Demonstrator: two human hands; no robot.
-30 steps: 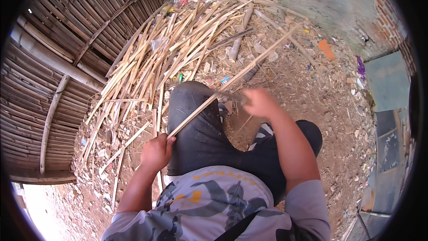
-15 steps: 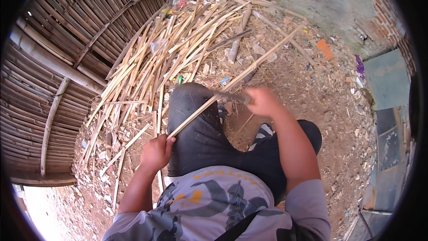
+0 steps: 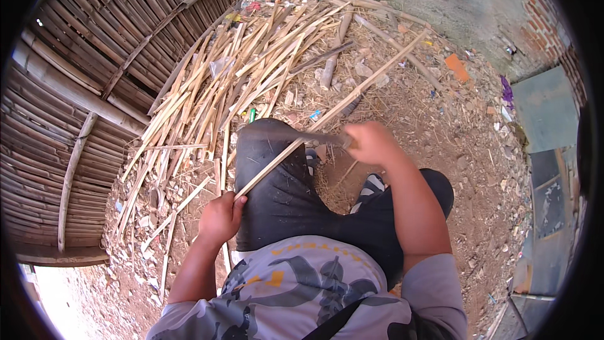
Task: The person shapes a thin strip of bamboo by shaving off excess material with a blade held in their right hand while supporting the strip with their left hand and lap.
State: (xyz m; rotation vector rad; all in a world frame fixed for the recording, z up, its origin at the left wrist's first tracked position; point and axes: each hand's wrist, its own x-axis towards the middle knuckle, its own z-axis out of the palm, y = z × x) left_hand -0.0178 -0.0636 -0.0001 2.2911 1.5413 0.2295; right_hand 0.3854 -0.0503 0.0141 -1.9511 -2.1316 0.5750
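Observation:
My left hand (image 3: 221,217) is closed round the near end of a long pale bamboo strip (image 3: 377,77), beside my left knee. From there the strip slants up and away to the right, passing over my thigh. My right hand (image 3: 371,143) grips the handle of a large knife (image 3: 324,139), its dark blade pointing left. Across the strip, near my left knee, lies the blade; its far part is smeared by motion. Whether the edge touches the strip I cannot tell.
A heap of split bamboo strips (image 3: 207,101) spreads over the littered dirt floor at the far left. Slatted bamboo walling (image 3: 75,170) borders the left side. A brick wall (image 3: 465,6) stands at the back, and grey panels (image 3: 544,113) line the right.
The knife blade now reaches further left across the strip, over my left knee. My right hand has barely shifted, and my left hand keeps its place on the strip.

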